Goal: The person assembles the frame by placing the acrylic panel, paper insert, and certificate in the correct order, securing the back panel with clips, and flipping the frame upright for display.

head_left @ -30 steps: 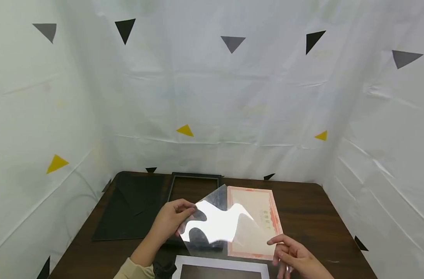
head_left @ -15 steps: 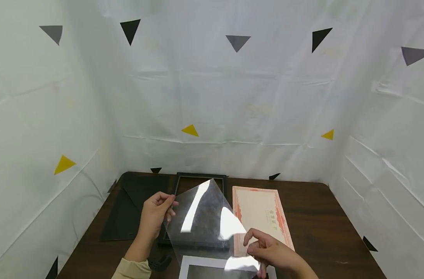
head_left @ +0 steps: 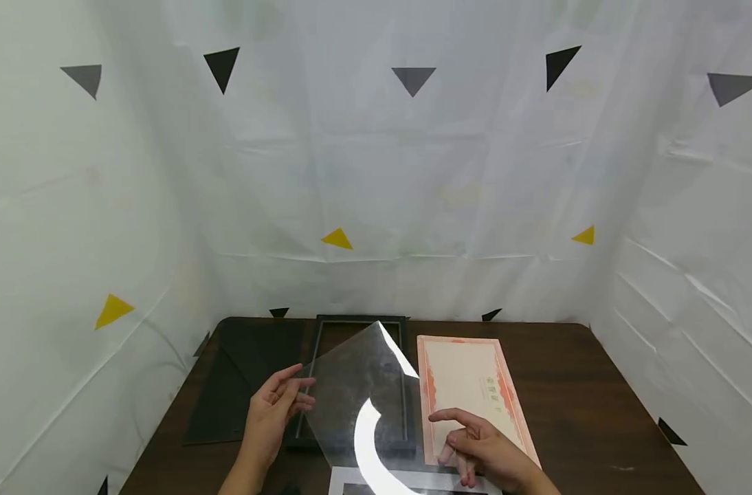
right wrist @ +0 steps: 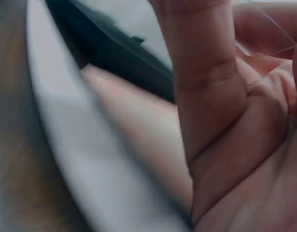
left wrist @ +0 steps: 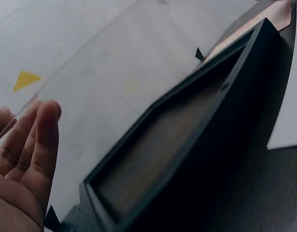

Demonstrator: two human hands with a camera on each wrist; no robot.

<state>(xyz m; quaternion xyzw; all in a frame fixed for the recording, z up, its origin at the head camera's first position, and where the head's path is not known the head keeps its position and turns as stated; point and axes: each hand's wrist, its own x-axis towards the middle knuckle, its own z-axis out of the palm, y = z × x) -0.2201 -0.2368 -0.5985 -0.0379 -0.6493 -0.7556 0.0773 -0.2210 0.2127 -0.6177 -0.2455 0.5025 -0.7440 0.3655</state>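
Between both hands a clear, glossy sheet is held tilted above the table, with bright reflections across it. My left hand pinches its left corner between thumb and fingers, which also shows in the left wrist view. My right hand pinches the right corner; in the right wrist view a thin corner of the sheet shows near the fingers. Beneath and behind the sheet lies a black picture frame. Nearest me is a white-bordered mat, partly covered by the sheet and cut off by the view.
A cream certificate with a red ornate border lies right of the frame. At the left lies a black backing board. All rest on a dark wooden table, enclosed by white sheeting with coloured triangles.
The sheet has moved left, off the certificate and over the frame, and its reflections shifted. My right hand moved left to the sheet's right corner; the left hand also shifted left.
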